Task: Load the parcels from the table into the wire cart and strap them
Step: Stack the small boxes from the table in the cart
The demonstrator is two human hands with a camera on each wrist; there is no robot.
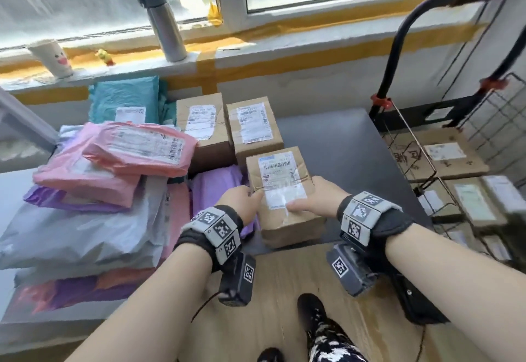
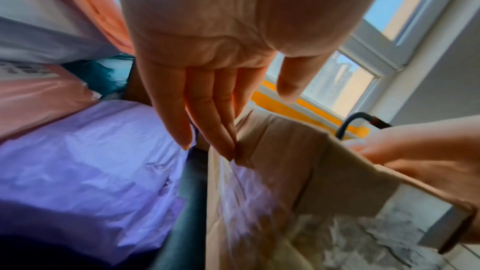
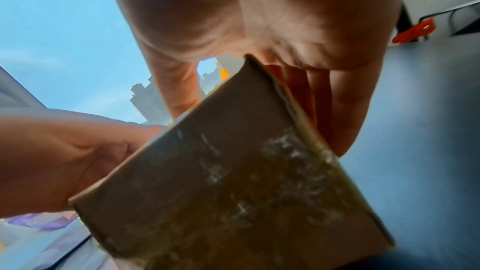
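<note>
A brown cardboard box [image 1: 296,226] with a white label lies at the front of the dark table [image 1: 336,139], its near end over the table's edge. My left hand [image 1: 242,205] lays straight fingers [image 2: 207,122] flat against the left side of the box [image 2: 272,171], with the thumb just off the top edge. My right hand [image 1: 316,199] grips the box's right side [image 3: 221,182], thumb on the label and fingers [image 3: 340,114] down the side. The wire cart [image 1: 412,145] stands to the right and holds several boxes [image 1: 444,156].
Two more brown boxes [image 1: 205,125] [image 1: 253,125] stand behind the held one. A pile of pink [image 1: 128,151], grey [image 1: 85,228], purple [image 1: 216,188] and teal [image 1: 125,100] mailer bags fills the table's left. A flask [image 1: 163,23] and paper cup [image 1: 54,57] stand on the sill. The cart's black handle [image 1: 398,48] rises at right.
</note>
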